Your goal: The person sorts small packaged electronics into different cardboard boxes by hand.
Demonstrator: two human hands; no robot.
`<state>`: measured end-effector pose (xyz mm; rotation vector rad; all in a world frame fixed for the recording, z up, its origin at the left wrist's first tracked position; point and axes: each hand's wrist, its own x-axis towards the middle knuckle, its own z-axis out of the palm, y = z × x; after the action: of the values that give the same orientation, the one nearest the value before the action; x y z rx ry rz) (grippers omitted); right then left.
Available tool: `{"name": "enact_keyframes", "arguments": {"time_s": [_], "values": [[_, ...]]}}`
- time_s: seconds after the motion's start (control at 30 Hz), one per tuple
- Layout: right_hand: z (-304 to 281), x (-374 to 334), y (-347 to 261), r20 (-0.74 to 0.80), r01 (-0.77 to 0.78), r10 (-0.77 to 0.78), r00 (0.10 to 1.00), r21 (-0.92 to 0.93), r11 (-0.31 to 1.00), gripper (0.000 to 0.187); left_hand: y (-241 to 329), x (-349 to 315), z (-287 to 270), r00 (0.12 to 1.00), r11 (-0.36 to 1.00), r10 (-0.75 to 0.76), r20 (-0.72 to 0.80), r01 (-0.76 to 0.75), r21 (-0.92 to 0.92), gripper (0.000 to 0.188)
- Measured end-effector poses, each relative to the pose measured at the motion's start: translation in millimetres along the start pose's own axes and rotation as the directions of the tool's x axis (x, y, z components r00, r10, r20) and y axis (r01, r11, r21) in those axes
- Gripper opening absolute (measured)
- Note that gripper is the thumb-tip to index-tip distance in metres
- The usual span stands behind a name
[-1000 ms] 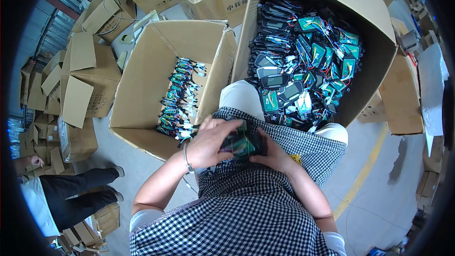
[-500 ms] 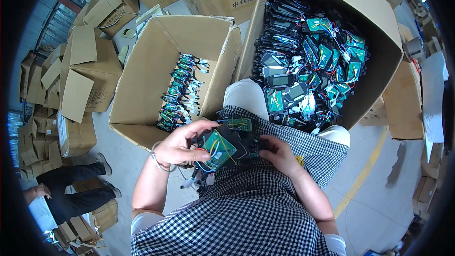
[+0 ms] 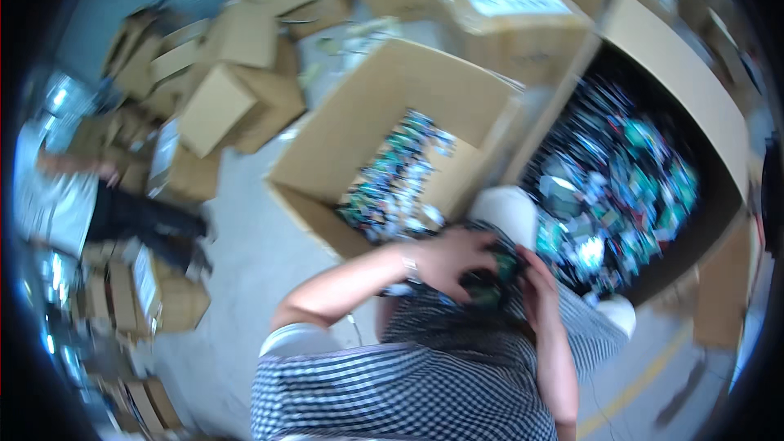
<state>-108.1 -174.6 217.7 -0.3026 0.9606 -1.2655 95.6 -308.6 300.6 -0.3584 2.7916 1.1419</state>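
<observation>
Above my lap a small stack of dark display units with green circuit boards (image 3: 488, 284) sits between my hands; motion blur hides its details. My left hand (image 3: 452, 260) lies over the stack from the left, its fingers curled round the top. At the right side of the stack my right hand (image 3: 539, 284) grips it with the fingers along its edge. Just beyond, an open carton (image 3: 314, 171) contains rows of boards with wires and white connectors (image 3: 400, 175). A larger open carton (image 3: 694, 57) on the right is heaped with similar display units (image 3: 612, 188).
Taped cardboard boxes (image 3: 510, 33) stand behind the two cartons. Open, stacked boxes (image 3: 224, 106) fill the left side, where another person (image 3: 69, 196) is standing. A yellow line (image 3: 645, 380) runs along the floor at the right.
The view has swung left, so the cartons appear farther right. My left hand has moved from the side of the stack to over its top, covering the green board.
</observation>
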Motion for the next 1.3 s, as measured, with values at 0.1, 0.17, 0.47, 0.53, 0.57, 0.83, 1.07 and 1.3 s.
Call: {"name": "enact_keyframes", "arguments": {"time_s": [0.1, 0.17, 0.47, 0.53, 0.57, 0.83, 1.07, 1.3], "values": [[-9, -12, 12, 0.044, 0.181, -0.176, 0.983, -0.203, 0.962, 0.049, 8, 15, 27, 0.999, 0.996, -0.052, -0.009, 0.053, 0.071, 0.092], [-3, -16, 20, 0.026, 0.242, -0.252, 0.967, -0.394, 0.887, 0.044, 26, -1, 27, 0.988, 0.989, -0.114, -0.108, 0.123, 0.087, 0.101], [33, -31, -4, 0.543, 0.602, -0.298, 0.785, -0.781, 0.163, 0.05, 30, -28, 54, 0.941, 0.962, -0.129, -0.312, 0.196, 0.193, 0.106], [41, -33, -7, 0.48, 0.563, -0.343, 0.808, -0.8, 0.209, 0.048, 29, -28, 63, 0.929, 0.947, -0.129, -0.347, 0.219, 0.236, 0.102], [41, -31, -6, 0.466, 0.545, -0.334, 0.82, -0.814, 0.202, 0.048, 30, -29, 66, 0.917, 0.923, -0.129, -0.377, 0.25, 0.292, 0.099], [39, -19, 0, 0.357, 0.472, -0.398, 0.845, -0.848, 0.242, 0.043, 2, -21, 38, 0.939, 0.968, -0.234, -0.251, 0.248, 0.029, 0.089], [53, -28, -13, 0.507, 0.548, -0.221, 0.833, -0.811, 0.204, 0.044, 21, -34, 98, 0.796, 0.93, -0.072, -0.601, 0.271, 0.248, 0.052], [36, -22, -2, 0.301, 0.424, -0.365, 0.881, -0.844, 0.327, 0.037, 9, -24, 31, 0.945, 0.952, -0.303, -0.12, 0.305, -0.009, 0.097]]}}
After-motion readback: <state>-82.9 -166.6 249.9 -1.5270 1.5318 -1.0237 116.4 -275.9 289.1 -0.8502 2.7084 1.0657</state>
